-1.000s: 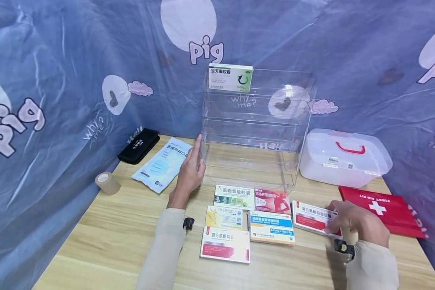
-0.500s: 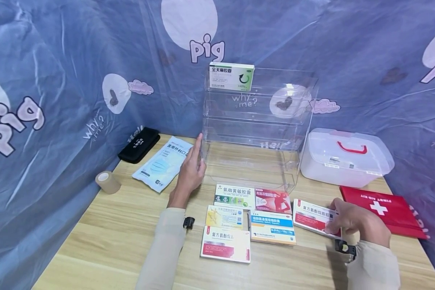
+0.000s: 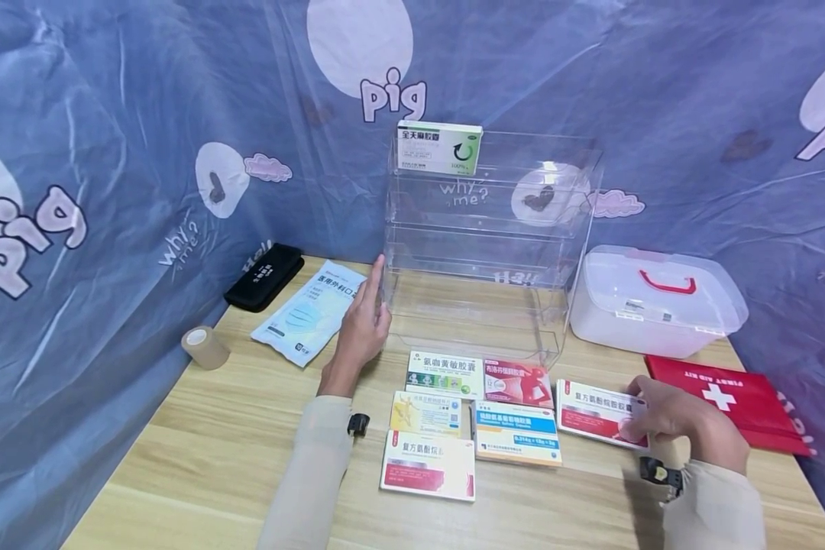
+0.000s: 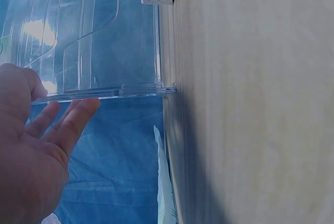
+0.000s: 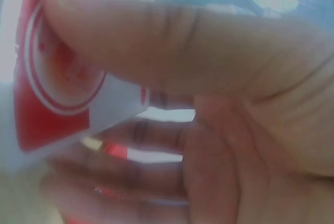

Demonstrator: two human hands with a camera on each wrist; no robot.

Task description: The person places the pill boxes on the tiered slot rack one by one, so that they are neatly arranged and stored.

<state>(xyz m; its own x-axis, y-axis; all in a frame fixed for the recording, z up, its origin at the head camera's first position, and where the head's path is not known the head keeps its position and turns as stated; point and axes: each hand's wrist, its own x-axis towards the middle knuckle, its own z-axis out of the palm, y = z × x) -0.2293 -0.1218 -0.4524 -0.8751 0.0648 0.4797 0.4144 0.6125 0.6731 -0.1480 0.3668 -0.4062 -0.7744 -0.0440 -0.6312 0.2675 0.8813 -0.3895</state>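
Observation:
My right hand (image 3: 681, 420) pinches a white and red medicine box (image 3: 594, 410) by its right end, thumb on the printed face. In the right wrist view the thumb covers part of that box (image 5: 62, 72), and the fingers are behind it. My left hand (image 3: 364, 325) rests against the left side of a clear acrylic display rack (image 3: 481, 305), fingers straight along the outside of the panel; in the left wrist view the thumb is at the panel's edge. A green and white medicine box (image 3: 438, 148) stands on the rack's top tier, at the left.
Several medicine boxes, including a blue and white one (image 3: 516, 433) and a red one (image 3: 518, 382), lie before the rack. A lidded plastic box (image 3: 653, 305) and red first aid pouch (image 3: 729, 397) are right; a mask packet (image 3: 309, 313), black case (image 3: 264, 276) and tape roll (image 3: 205, 347) left.
My right hand has shifted slightly to the right on the white and red medicine box, which stays nearly in place. The left hand has not visibly moved.

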